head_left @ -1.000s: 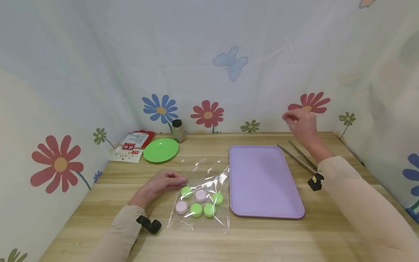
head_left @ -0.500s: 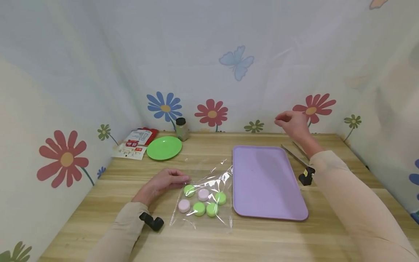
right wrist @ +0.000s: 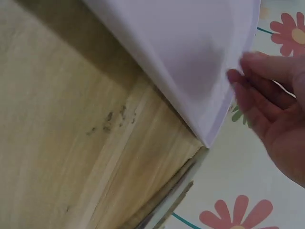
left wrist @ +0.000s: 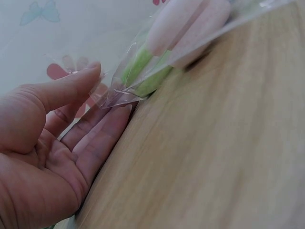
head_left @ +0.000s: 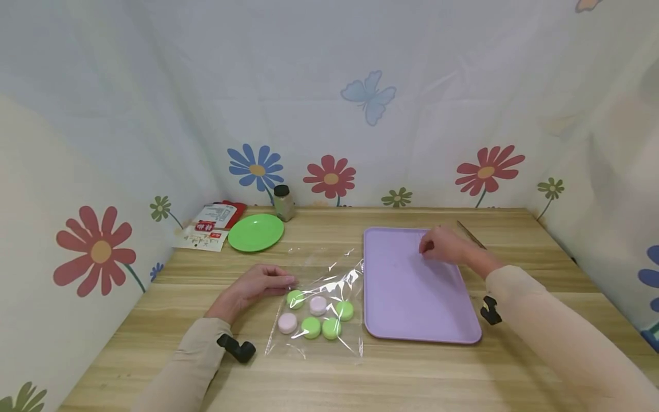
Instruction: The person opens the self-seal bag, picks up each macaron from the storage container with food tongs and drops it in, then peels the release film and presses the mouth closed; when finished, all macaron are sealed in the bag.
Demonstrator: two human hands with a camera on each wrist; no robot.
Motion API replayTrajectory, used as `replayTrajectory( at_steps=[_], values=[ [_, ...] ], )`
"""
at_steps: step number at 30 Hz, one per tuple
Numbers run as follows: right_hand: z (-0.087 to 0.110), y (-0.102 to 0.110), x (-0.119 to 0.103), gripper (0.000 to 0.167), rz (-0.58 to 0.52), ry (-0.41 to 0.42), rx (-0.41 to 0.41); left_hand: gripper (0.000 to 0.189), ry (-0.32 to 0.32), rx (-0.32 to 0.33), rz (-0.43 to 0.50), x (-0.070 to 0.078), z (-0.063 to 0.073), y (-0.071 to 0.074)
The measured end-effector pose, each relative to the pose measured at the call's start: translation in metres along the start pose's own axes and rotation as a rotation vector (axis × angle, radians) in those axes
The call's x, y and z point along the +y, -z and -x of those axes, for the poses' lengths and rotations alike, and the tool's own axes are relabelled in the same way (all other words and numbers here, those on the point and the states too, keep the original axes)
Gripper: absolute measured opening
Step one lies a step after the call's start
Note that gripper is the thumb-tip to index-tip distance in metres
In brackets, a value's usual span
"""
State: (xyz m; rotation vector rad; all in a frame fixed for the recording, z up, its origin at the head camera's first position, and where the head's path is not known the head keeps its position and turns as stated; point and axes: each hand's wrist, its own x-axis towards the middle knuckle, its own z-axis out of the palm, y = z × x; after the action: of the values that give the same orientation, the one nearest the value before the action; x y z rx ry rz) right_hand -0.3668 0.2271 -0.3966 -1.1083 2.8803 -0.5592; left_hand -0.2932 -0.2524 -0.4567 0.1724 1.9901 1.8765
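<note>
A clear plastic bag (head_left: 334, 343) lies flat on the table with several green and pink macarons (head_left: 311, 328) inside. My left hand (head_left: 262, 284) pinches its left edge; the left wrist view has the bag's corner at the thumb and fingers, and a pink macaron (left wrist: 190, 28) shows close by. Over the far right part of the purple tray (head_left: 414, 309), my right hand (head_left: 445, 245) hovers with curled fingers, thumb and fingertips close together. In the right wrist view nothing shows between its fingertips.
Metal tongs (head_left: 469, 233) lie right of the tray, partly hidden by the right arm. At the back left are a green plate (head_left: 255, 233), a jar with a black lid (head_left: 283, 204) and printed packets (head_left: 208, 226). A patterned curtain (head_left: 309, 68) closes off the back.
My right hand has come down and to the left, from above the tongs at the back right to over the tray. The left hand and the bag stay in place.
</note>
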Motion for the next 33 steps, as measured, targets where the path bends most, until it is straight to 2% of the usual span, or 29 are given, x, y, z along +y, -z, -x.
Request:
replayTrajectory(
  at_steps=[4, 9, 16, 20, 22, 25, 27, 30, 32, 33],
  values=[
    [0.006, -0.002, -0.005, 0.005, 0.006, 0.053, -0.100, 0.010, -0.003, -0.003, 0.003, 0.000, 0.000, 0.000],
    [0.017, 0.005, -0.013, 0.011, 0.041, 0.081, -0.126, 0.008, -0.004, -0.015, 0.015, 0.000, 0.000, 0.001],
    [0.028, 0.014, -0.021, 0.003, -0.015, -0.077, -0.148, 0.010, -0.010, -0.014, 0.007, 0.001, -0.001, 0.001],
    [0.024, 0.006, -0.030, 0.007, -0.097, -0.160, -0.143, 0.013, -0.008, -0.011, -0.004, 0.000, 0.000, 0.002],
    [0.015, -0.002, -0.040, 0.013, -0.182, -0.187, -0.105, 0.013, -0.006, 0.000, 0.000, -0.001, 0.001, 0.003],
    [-0.005, -0.017, -0.062, 0.020, -0.374, -0.245, -0.041, 0.011, -0.012, 0.018, 0.015, -0.001, 0.003, 0.003],
    [-0.019, -0.025, -0.080, 0.028, -0.569, -0.316, -0.009, 0.010, -0.014, 0.026, 0.030, -0.001, 0.003, 0.002],
    [-0.040, -0.036, -0.099, 0.042, -0.868, -0.467, 0.011, 0.008, -0.033, 0.019, 0.043, -0.002, 0.002, 0.003],
    [-0.052, -0.042, -0.108, 0.046, -1.011, -0.544, 0.010, 0.003, -0.036, 0.018, 0.061, -0.003, 0.001, 0.003],
    [-0.057, -0.044, -0.110, 0.045, -1.049, -0.568, 0.009, 0.002, -0.039, 0.015, 0.068, -0.003, 0.001, 0.004]
  ],
)
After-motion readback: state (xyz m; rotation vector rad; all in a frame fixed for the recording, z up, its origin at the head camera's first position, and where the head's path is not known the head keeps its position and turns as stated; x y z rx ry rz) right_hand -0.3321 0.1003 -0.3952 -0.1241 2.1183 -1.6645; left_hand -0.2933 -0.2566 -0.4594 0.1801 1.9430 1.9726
